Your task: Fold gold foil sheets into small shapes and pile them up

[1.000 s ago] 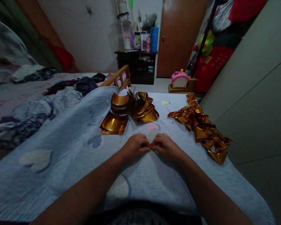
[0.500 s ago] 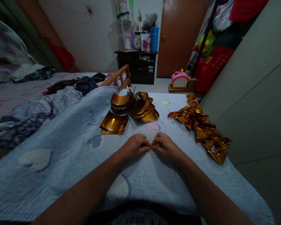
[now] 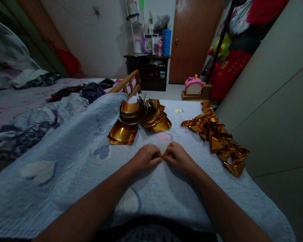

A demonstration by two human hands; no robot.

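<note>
sheet (image 3: 164,146): between the hands, pale part just beyond the fingertips, gold edge at them | left hand (image 3: 148,156): pinching it | right hand (image 3: 179,157): pinching it just beside | gold stack (image 3: 123,131): farther off, beyond both

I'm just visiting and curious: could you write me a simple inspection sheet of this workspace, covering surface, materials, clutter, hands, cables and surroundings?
Surface: blue quilt with heart patterns, rumpled toward the left.
Job's things: fanned gold sheets at the far middle; crumpled or folded gold pieces in a row at right; a gold-and-pale piece between the hands.
Clutter: dark clothing and bunched fabric at left, beyond the quilt.
Hands: left hand and right hand both pinch the gold-and-pale piece.
Cables: nothing seen on the quilt.
Surroundings: wooden door, dark cabinet, pink toy on a cardboard box.
</note>
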